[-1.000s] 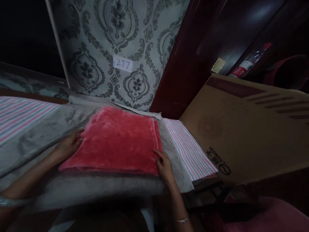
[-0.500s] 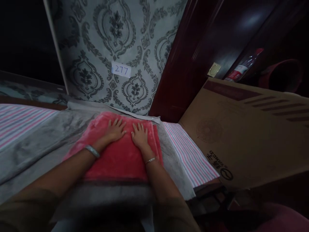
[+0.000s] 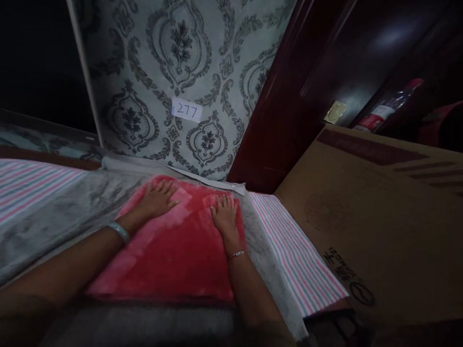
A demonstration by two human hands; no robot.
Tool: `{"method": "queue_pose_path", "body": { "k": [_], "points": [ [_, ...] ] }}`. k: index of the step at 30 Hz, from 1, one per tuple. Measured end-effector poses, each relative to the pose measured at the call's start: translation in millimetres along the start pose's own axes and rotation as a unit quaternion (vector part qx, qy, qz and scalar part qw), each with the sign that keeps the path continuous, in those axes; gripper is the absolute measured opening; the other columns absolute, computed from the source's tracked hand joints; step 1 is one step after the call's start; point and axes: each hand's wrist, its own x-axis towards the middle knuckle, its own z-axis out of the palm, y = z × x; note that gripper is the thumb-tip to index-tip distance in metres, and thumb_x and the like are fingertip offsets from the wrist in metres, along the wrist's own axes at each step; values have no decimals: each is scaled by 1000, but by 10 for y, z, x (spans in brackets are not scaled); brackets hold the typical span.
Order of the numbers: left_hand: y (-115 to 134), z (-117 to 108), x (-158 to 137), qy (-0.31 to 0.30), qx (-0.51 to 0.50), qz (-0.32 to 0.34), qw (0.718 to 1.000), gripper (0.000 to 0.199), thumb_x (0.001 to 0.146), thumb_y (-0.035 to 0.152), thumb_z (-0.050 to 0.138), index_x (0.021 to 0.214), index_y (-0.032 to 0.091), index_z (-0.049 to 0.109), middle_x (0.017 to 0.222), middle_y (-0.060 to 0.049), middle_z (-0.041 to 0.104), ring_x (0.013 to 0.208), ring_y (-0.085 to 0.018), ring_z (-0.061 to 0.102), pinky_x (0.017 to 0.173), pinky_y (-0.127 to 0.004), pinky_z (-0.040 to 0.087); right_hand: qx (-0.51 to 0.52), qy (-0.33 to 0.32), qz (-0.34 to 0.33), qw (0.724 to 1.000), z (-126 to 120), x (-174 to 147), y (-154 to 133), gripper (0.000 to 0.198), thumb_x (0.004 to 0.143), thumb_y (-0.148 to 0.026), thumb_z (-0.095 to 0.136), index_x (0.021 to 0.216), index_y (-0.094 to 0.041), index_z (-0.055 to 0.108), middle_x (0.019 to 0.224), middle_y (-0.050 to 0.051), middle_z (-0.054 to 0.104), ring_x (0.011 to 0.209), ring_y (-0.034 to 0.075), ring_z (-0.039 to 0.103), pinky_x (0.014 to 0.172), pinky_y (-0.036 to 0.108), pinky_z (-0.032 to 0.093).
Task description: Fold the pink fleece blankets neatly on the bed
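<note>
A red plush cloth (image 3: 181, 255), folded into a flat pad, lies on a grey plush cloth (image 3: 77, 212). My left hand (image 3: 158, 198) rests flat near its far left corner, fingers spread and palm down. Close to the far right corner, my right hand (image 3: 224, 214) presses flat with its fingers a little apart. Neither hand grips anything. Lighter, brushed streaks show in the pile between and below the hands. The cloth's near edge is dark and blurred.
Striped cloth (image 3: 292, 246) shows under the grey one at both sides. A large cardboard box (image 3: 390, 226) stands at the right, with a bottle (image 3: 383, 111) behind it. Patterned wall (image 3: 217, 58) with a paper label (image 3: 187, 110) rises at the back, beside a dark red wooden panel (image 3: 267, 111).
My hands have moved apart across the red cloth, the left one leftward and the right one rightward. Light streaks now mark the pile. The view has shifted slightly.
</note>
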Motion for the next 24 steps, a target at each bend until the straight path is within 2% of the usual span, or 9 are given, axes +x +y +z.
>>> {"method": "queue_pose_path", "body": {
  "k": [2,5,9,16,21,24],
  "points": [
    [-179,32,58,3,-16,-65,998,70,96,53,33,159,21,31,167,-14,22,153,-40,20,117,-67,21,-6,-9,19,1000,29,0,6,56,103,-42,36,156,-23,39,167,9,26,156,26,14,123,59,7],
    [-309,128,87,8,-36,-98,995,69,97,54,28,160,25,28,168,-14,22,153,-39,22,114,-65,28,-13,-22,50,998,61,24,4,59,103,-44,32,157,-21,37,167,10,25,156,28,14,122,57,11],
    [-322,198,87,0,-64,-92,994,69,97,54,25,160,26,26,169,-12,20,154,-37,18,117,-61,27,-17,-33,66,997,72,64,19,61,103,-45,31,158,-18,34,168,11,23,155,28,16,122,56,13],
    [-351,122,88,-58,-97,-91,989,73,97,54,27,162,20,19,170,-16,8,156,-37,7,120,-61,20,-19,-31,66,997,39,30,-11,62,103,-44,32,158,-17,32,167,9,24,155,27,15,123,56,13],
    [-462,76,-269,-82,-113,-71,988,73,98,57,29,160,19,23,168,-22,12,156,-37,14,118,-63,23,-27,-47,57,997,-29,-15,-6,62,103,-43,31,159,-16,29,168,9,20,156,26,12,123,55,15],
    [-581,16,-591,-97,-118,-50,987,69,100,48,24,160,14,24,167,-20,19,156,-31,14,121,-54,22,-36,-75,48,995,-110,-61,30,63,104,-44,30,160,-16,28,169,10,19,157,25,10,123,52,17]
  ]
}}
